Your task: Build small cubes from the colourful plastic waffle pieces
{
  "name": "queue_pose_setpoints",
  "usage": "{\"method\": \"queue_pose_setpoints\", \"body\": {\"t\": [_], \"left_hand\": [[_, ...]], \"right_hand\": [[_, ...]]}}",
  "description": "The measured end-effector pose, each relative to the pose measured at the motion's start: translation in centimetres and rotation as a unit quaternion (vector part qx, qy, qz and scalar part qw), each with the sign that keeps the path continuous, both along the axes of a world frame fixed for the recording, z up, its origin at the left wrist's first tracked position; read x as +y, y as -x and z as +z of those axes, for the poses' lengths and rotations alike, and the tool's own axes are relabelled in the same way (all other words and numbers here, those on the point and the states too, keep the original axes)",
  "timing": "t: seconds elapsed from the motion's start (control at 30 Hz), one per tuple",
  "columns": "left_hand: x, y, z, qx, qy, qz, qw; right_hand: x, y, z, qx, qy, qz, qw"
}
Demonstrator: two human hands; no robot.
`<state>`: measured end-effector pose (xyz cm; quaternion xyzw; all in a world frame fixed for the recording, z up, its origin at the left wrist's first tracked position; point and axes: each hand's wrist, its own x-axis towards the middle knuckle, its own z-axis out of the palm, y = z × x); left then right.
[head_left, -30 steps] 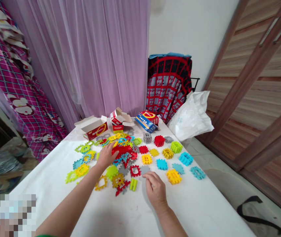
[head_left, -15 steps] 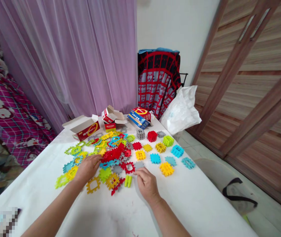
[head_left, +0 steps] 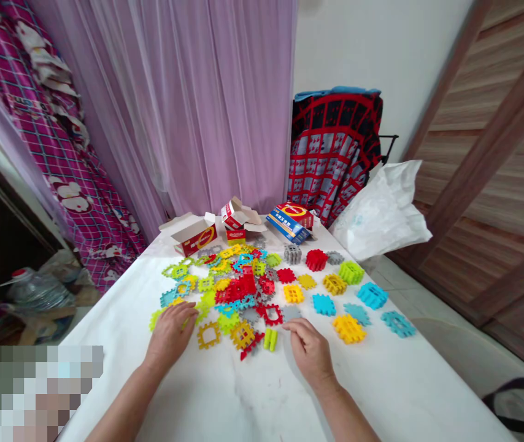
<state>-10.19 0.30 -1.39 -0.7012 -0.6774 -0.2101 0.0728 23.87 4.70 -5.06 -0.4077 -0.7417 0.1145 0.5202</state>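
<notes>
Toothed plastic building tiles in several colours lie in a loose pile on the white table. My left hand is at the pile's left front, over lime and yellow tiles, its fingers extended and slightly bent; I see nothing held in it. A mustard square frame tile lies just right of it. My right hand hovers low at the right front, index finger stretched out and the others loosely curled, with nothing visible in it. Nearest to it are a pair of lime sticks and a grey tile.
Sorted stacks stand on the right: blue, yellow, red, lime. Opened red cartons and a blue box are at the back. A white plastic bag hangs at the right edge.
My left hand has drawn back from the red tiles toward the left front of the pile. The right hand keeps its place by the lime sticks. The view has swung left.
</notes>
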Motion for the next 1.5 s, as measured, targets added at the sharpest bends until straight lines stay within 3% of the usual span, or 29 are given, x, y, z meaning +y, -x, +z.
{"method": "queue_pose_setpoints", "body": {"t": [0.17, 0.33, 0.67, 0.83, 1.0, 1.17, 1.33, 1.4, 1.5], "left_hand": [[-2.5, 1.8, -0.8, -0.033, -0.015, 0.043, 0.998], [-2.7, 1.4, -1.0, -0.025, -0.003, 0.065, 0.998], [2.6, -3.2, 1.6, 0.066, 0.116, 0.068, 0.989], [4.4, -3.8, 3.4, 0.11, 0.183, 0.071, 0.974], [5.1, -3.8, 4.1, 0.11, 0.219, 0.069, 0.967], [4.8, -3.0, 4.7, 0.026, 0.214, 0.096, 0.972], [3.7, -1.8, 5.0, -0.148, 0.135, 0.154, 0.967], [3.1, -1.8, 4.7, -0.242, 0.108, 0.166, 0.95], [2.3, -2.6, 4.0, -0.395, 0.092, 0.158, 0.9]], "right_hand": [[0.1, -0.1, -0.3, 0.001, 0.0, 0.0, 1.0], [0.2, -0.2, -0.3, 0.003, -0.013, 0.002, 1.0], [0.1, -0.1, 0.1, 0.01, -0.01, 0.008, 1.0], [0.0, 0.2, 0.4, 0.004, 0.007, 0.004, 1.0], [-0.1, 0.3, 0.4, 0.003, 0.026, 0.002, 1.0], [-0.1, 0.2, 0.4, -0.003, 0.032, 0.0, 0.999], [-0.1, 0.0, 0.2, 0.003, 0.023, -0.002, 1.0], [0.0, 0.0, 0.1, 0.001, 0.017, 0.002, 1.0], [0.0, -0.1, 0.0, -0.003, 0.01, 0.005, 1.0]]}}
